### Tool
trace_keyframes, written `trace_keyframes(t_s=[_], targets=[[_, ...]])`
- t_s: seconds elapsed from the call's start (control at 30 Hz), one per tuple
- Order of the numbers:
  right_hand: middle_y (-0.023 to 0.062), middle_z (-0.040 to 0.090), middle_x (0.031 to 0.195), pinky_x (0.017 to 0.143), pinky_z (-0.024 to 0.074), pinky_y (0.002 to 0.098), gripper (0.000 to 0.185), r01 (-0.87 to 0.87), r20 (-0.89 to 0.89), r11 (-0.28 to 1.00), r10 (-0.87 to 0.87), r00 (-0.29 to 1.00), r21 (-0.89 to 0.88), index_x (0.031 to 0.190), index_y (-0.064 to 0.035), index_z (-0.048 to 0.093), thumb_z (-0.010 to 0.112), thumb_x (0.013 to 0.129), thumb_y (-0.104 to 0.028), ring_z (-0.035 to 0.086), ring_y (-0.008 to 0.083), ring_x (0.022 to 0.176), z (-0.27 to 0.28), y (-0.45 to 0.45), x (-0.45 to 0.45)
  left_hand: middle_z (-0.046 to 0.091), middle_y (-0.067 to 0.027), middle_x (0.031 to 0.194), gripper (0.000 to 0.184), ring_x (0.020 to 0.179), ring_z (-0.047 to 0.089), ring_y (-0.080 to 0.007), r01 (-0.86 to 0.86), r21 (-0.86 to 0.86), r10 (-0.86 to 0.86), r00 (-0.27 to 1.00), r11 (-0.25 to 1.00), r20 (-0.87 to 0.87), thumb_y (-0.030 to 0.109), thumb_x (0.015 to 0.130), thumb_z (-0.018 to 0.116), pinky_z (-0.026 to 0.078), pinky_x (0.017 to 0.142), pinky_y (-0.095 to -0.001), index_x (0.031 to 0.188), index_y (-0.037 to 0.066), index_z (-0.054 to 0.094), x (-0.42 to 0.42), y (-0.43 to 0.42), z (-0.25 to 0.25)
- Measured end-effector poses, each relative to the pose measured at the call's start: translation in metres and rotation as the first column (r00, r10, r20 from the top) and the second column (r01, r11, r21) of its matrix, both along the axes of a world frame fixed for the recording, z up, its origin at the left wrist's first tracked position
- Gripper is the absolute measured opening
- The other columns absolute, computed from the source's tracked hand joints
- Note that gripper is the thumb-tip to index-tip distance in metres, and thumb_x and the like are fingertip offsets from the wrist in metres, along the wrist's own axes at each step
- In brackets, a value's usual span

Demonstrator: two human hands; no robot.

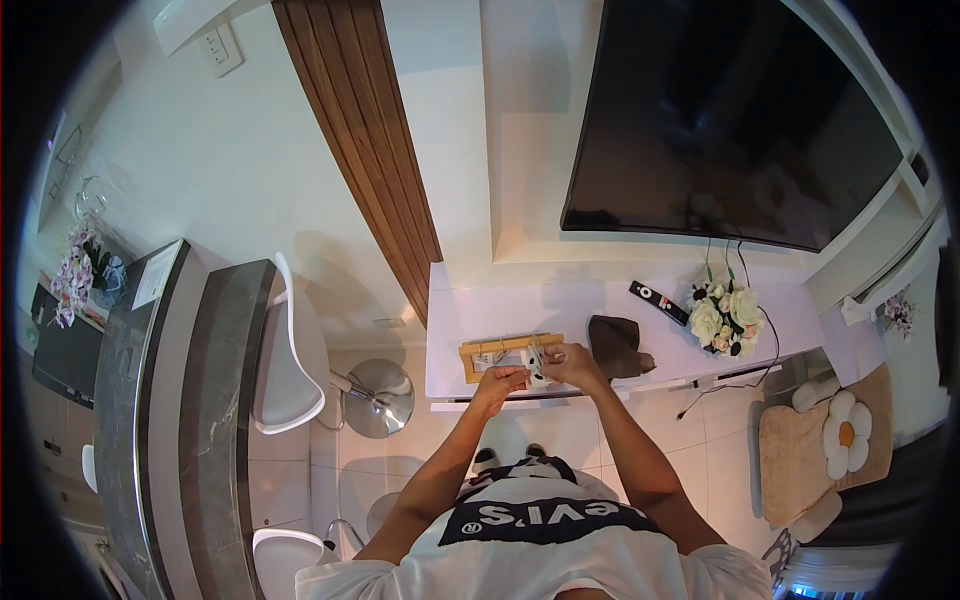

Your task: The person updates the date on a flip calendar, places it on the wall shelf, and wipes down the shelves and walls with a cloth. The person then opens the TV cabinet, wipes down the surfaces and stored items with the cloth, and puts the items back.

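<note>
A small white item with dark spots (pixel 534 368) is between my hands, just above the front edge of the white console; its exact kind is too small to make out. My left hand (pixel 503 382) pinches its left side with closed fingers. From the right, my right hand (pixel 568 366) grips its upper part, fingers also closed. Right behind my hands lies a yellow-brown wooden frame (pixel 468 360) with small hooks and light bits inside, partly covered by my fingers. A dark brown cloth or pouch (pixel 613 338) rests to the right of my right hand.
On the console (pixel 450 300) are a black remote (pixel 660 302), a flower arrangement (pixel 725 315) and a loose black cable (pixel 735 385). A large television (pixel 740 120) hangs above. White bar stools (pixel 290 360) and a dark counter (pixel 225 400) stand left; a tan cushioned seat (pixel 785 450) is right.
</note>
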State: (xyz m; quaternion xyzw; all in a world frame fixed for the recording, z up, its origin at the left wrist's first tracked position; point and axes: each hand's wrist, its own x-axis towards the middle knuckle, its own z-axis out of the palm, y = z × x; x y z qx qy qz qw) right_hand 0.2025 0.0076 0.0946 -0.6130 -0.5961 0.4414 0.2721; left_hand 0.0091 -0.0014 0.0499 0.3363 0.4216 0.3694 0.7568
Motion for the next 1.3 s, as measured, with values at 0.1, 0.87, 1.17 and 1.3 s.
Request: trace_keyframes(t_s=[0.1, 0.87, 1.17, 1.3], targets=[[0.0111, 0.065, 0.079, 0.058, 0.0534, 0.0271, 0.056, 0.011, -0.252, 0.966, -0.079, 0.964, -0.258, 0.109, 0.0116, 0.058, 0.074, 0.064, -0.018, 0.063, 0.0156, 0.067, 0.021, 0.004, 0.003, 0.065, -0.006, 0.084, 0.015, 0.071, 0.06, -0.0124, -0.017, -0.034, 0.018, 1.0, 0.999, 0.015, 0.006, 0.083, 0.064, 0.05, 0.068, -0.0246, 0.093, -0.004, 0.066, 0.0, 0.0, 0.001], [0.0122, 0.064, 0.097, 0.055, 0.052, 0.0265, 0.051, 0.018, -0.283, 0.979, -0.076, 0.956, -0.203, 0.105, 0.0012, 0.061, 0.079, 0.058, -0.006, 0.063, 0.0175, 0.076, 0.024, 0.003, -0.002, 0.064, -0.0057, 0.078, 0.009, 0.067, 0.06, -0.0129, -0.093, -0.014, 0.093, 0.996, 0.996, -0.014, 0.004, 0.079, 0.068, 0.053, 0.064, -0.026, 0.086, -0.002, 0.065, 0.003, -0.001, -0.004], [0.0116, 0.065, 0.086, 0.062, 0.0527, 0.024, 0.047, 0.018, -0.504, 0.926, -0.221, 0.835, -0.376, 0.109, 0.0122, 0.055, 0.076, 0.071, -0.006, 0.063, 0.0154, 0.069, 0.028, 0.01, 0.009, 0.063, -0.0084, 0.088, 0.015, 0.078, 0.064, -0.0178, -0.092, 0.025, 0.089, 0.993, 0.995, 0.077, 0.0, 0.079, 0.067, 0.057, 0.074, -0.0323, 0.093, -0.004, 0.061, -0.001, -0.004, -0.006], [0.0093, 0.064, 0.082, 0.061, 0.0521, 0.0229, 0.044, 0.028, -0.526, 0.919, -0.251, 0.813, -0.394, 0.106, 0.0107, 0.057, 0.077, 0.072, -0.01, 0.061, 0.0142, 0.068, 0.031, 0.003, 0.009, 0.062, -0.009, 0.09, 0.014, 0.079, 0.063, -0.0182, -0.105, 0.017, 0.104, 0.993, 0.994, 0.061, 0.0, 0.08, 0.066, 0.057, 0.075, -0.0336, 0.093, -0.004, 0.061, -0.001, -0.006, 0.003]])
